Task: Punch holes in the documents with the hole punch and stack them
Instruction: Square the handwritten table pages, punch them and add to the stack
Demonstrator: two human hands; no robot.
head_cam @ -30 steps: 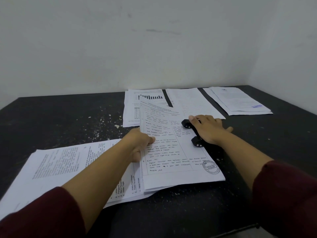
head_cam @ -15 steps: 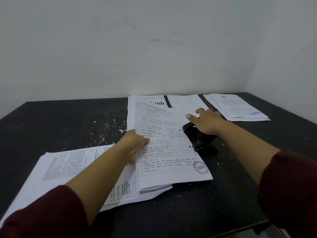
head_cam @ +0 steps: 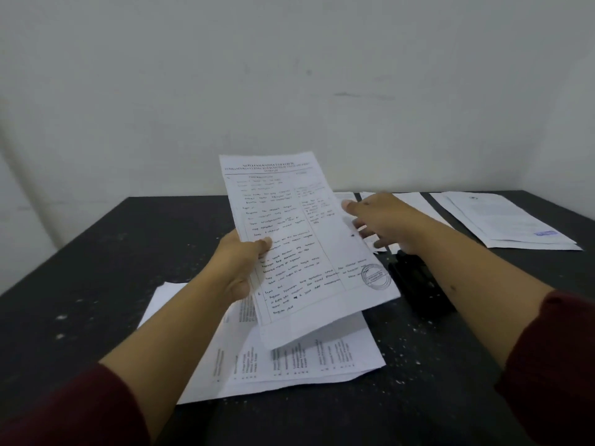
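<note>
My left hand (head_cam: 240, 265) grips a handwritten document (head_cam: 309, 252) with a round stamp, lifted off the table and tilted up toward me. A punched hole shows near its right edge. My right hand (head_cam: 383, 220) reaches to that right edge with fingers extended, touching or just behind the paper. The black hole punch (head_cam: 418, 284) sits on the dark table (head_cam: 96, 268) below my right forearm, free of both hands. A stack of printed documents (head_cam: 289, 362) lies flat on the table under the lifted sheets.
Two more piles of papers lie at the back: one pile (head_cam: 502, 220) at the far right, another pile (head_cam: 415, 204) behind my right hand. White paper specks dot the table. A white wall stands close behind.
My left hand has pulled the document out of the hole punch and lifted it off the table. My right hand has left the punch and moved up to the paper's right edge.
</note>
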